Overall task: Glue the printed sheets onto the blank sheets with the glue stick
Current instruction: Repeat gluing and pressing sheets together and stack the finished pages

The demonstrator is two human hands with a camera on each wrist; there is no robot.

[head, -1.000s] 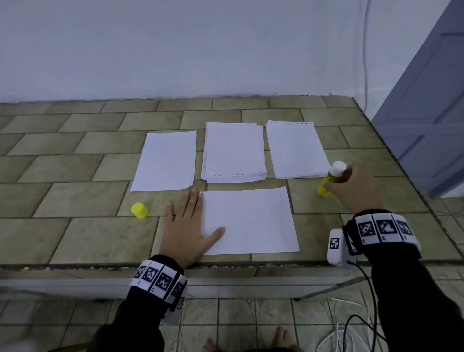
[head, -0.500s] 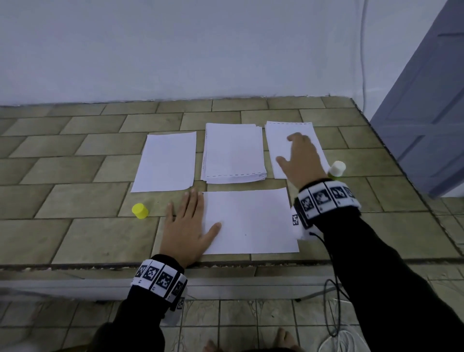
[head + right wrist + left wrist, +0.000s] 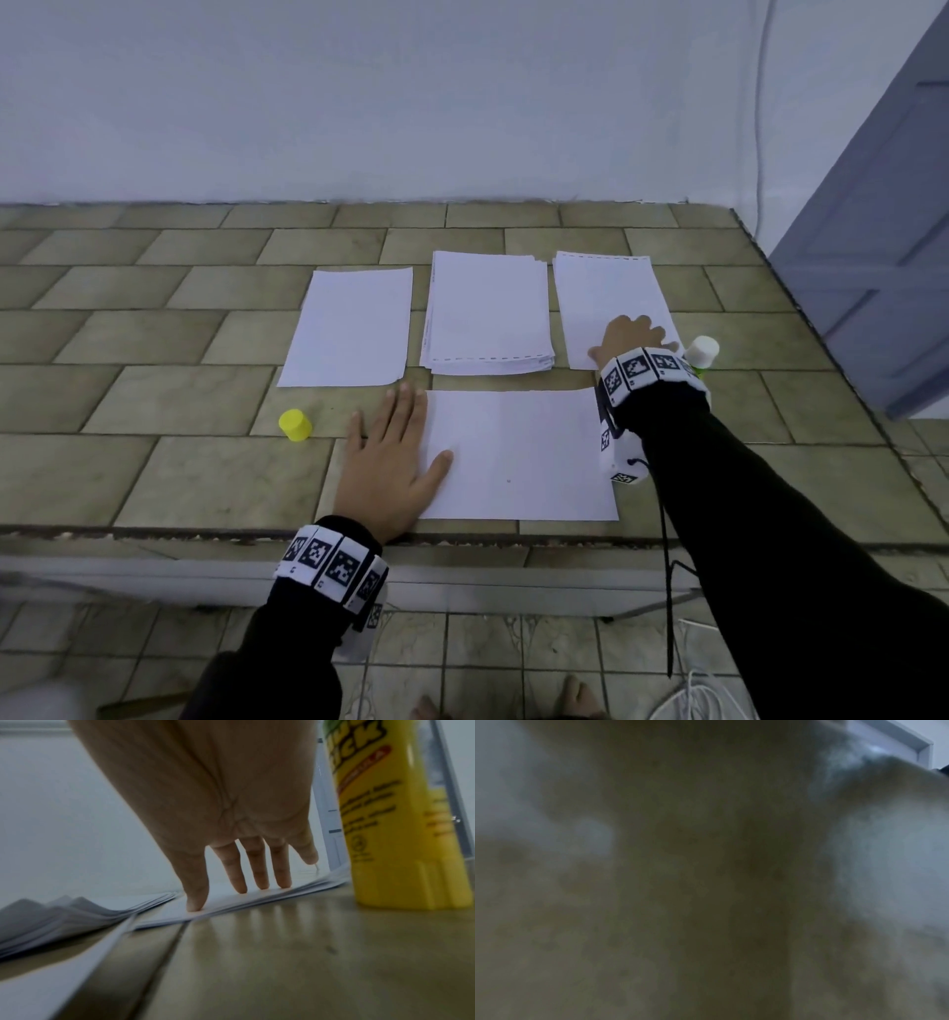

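Note:
A blank sheet [image 3: 518, 455] lies near the counter's front edge. My left hand [image 3: 390, 452] rests flat and open on its left edge, thumb on the paper. At the back right lies a stack of printed sheets [image 3: 606, 293] with a dashed line along its far edge. My right hand [image 3: 629, 339] presses straight fingertips [image 3: 241, 888] on that stack's near end. The yellow glue stick [image 3: 701, 352] [image 3: 401, 817] stands uncapped just right of that hand, untouched. Its yellow cap [image 3: 295, 424] sits to the left of my left hand. The left wrist view is dark and blurred.
A thicker pile of sheets [image 3: 488, 318] lies at the back middle, and a single white sheet [image 3: 352, 326] at the back left. The tiled counter [image 3: 154, 360] ends at a front edge near my wrists. A blue-grey door [image 3: 883, 246] stands at the right; a cable hangs from my right wrist.
My right hand set the glue stick upright on the counter, let go of it, and moved left onto the right-hand printed stack, then slid toward its near end. The left hand stayed put.

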